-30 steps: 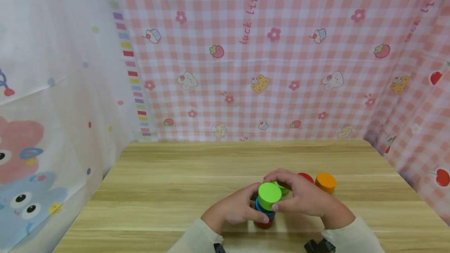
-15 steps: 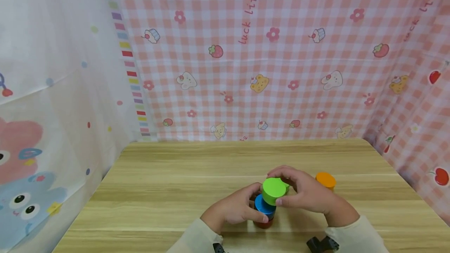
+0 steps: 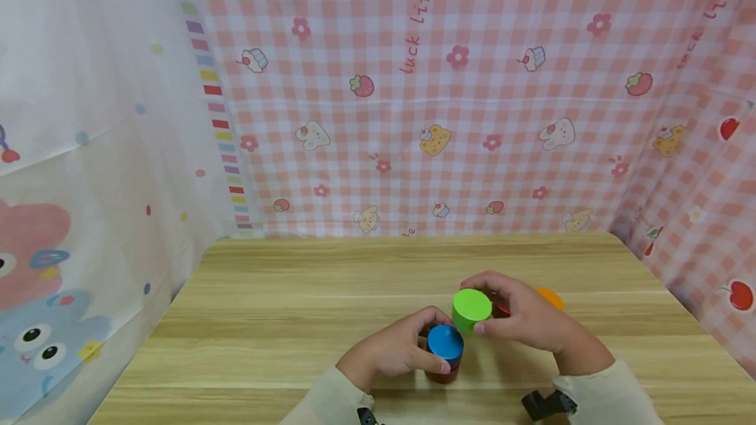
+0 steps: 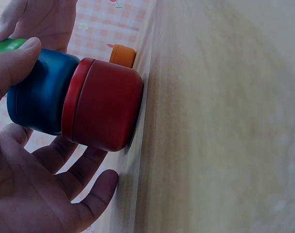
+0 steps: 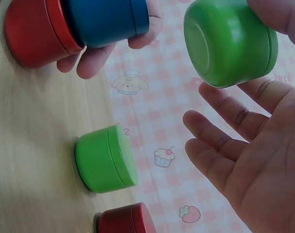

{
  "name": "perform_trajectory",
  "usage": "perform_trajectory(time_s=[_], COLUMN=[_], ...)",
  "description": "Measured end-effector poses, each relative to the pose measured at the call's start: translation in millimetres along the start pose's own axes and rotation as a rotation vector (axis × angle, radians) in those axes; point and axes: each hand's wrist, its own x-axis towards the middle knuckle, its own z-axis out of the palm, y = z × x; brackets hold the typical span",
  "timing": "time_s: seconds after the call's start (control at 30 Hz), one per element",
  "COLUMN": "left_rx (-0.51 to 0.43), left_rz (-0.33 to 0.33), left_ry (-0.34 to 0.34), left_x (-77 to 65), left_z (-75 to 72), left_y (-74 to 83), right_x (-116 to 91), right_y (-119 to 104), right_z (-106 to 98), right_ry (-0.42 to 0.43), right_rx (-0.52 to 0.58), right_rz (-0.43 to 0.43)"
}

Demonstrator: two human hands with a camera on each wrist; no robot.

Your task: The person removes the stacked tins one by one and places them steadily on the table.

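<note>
A round blue lidded tin [image 3: 445,342] stands on a red tin [image 4: 108,104], and my left hand [image 3: 392,348] grips the blue one between thumb and fingers. Up and to the right of this stack, my right hand [image 3: 525,315] pinches a green tin [image 3: 472,309] by its side, off the table and apart from the blue lid. In the right wrist view a second green tin [image 5: 106,159] rests on the table below that hand, with another red tin [image 5: 127,219] beside it. The head view hides the second green tin.
An orange tin [image 3: 550,298] stands on the wooden table [image 3: 307,294], behind my right wrist. Behind the table hangs a pink checked cloth [image 3: 348,117], and a white patterned cloth [image 3: 112,189] hangs at the left.
My right hand has moved the green tin away from the top of the blue tin, up and to the right. The blue lid is now uncovered. My left hand has stayed in place.
</note>
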Motion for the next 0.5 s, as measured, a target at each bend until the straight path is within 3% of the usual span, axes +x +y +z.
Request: perform_trajectory(time_s=[0.27,0.5], left_rx=[-0.002,0.008], left_rz=[0.000,-0.017], left_ry=[0.010,0.018], left_x=[0.6,0.4], left_z=[1.2,1.3], left_y=[0.4,0.2], right_x=[-3,-7], right_y=[3,3], right_z=[-9,-15], right_ry=[0.006,0.068], right_rx=[0.018,-0.031], right_rz=[-0.016,0.001])
